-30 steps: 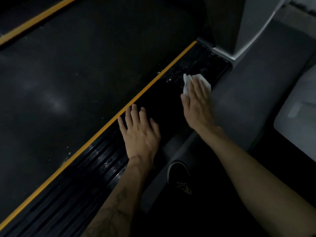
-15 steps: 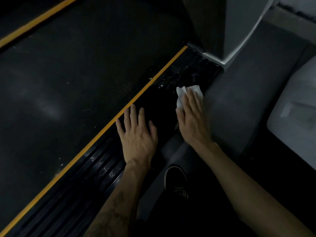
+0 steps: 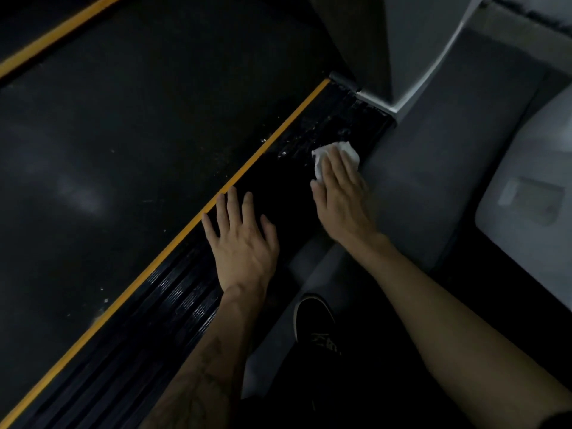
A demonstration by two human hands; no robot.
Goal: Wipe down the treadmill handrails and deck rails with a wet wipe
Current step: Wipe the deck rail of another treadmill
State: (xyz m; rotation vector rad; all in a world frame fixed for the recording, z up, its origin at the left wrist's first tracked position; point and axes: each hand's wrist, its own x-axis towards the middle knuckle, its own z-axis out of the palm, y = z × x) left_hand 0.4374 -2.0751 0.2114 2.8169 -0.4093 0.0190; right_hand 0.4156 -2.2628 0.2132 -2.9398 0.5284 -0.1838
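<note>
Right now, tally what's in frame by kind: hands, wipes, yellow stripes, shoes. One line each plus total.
Hands: 2, left hand flat on the deck rail, right hand pressing the wet wipe
Wet wipes: 1, white wet wipe under the right fingers
Yellow stripes: 2, near stripe, far stripe
Shoes: 1, dark shoe
Total: 6

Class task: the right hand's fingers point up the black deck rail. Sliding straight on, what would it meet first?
Likely the grey upright's base at the rail's far end; first the right hand and wet wipe would cross white specks.
</note>
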